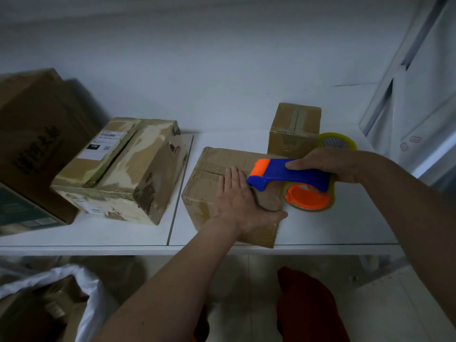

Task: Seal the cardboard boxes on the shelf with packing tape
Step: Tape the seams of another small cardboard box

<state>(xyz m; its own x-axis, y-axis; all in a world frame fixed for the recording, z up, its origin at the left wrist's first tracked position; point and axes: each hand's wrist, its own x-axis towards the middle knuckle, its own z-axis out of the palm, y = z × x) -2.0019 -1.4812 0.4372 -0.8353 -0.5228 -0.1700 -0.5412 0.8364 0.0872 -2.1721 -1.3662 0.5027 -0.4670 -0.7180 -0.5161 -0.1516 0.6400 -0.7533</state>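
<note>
The box being sealed (209,183) is sitting on the white shelf (308,233) near its front edge, right of the seam that divides the shelf boards. The left hand (243,201) is lying flat on the box top, fingers straight and together, thumb hooked over the near right corner. This grip is wide and is pressing, not clasping. The right hand (330,166) is gripping the tape dispenser (291,175) round its blue handle, thumb on top and fingers wrapped beneath. The orange roller at the dispenser's nose is meeting the box top just beside the left fingertips (230,172), while the tape roll on its orange hub is hanging past the box's right side.

Handling, judged from appearance:
- The box looks like thin, creased corrugated board. It is likely light and may slide on the smooth shelf when the tape is drawn, so downward pressure from the flat hand is advisable.
- The flaps probably flex under load. Pressing close to the centre seam should be holding them level.
- The dispenser appears to be rigid plastic. The handle is the correct place to take hold, clear of the cutter at the nose.
- Whether tape is already adhering cannot be told.

A smaller taped box (294,127) is standing toward the back edge, with a spare tape roll (338,141) touching its right side. A torn, labelled box (123,166) is lying left of the seam.
</note>
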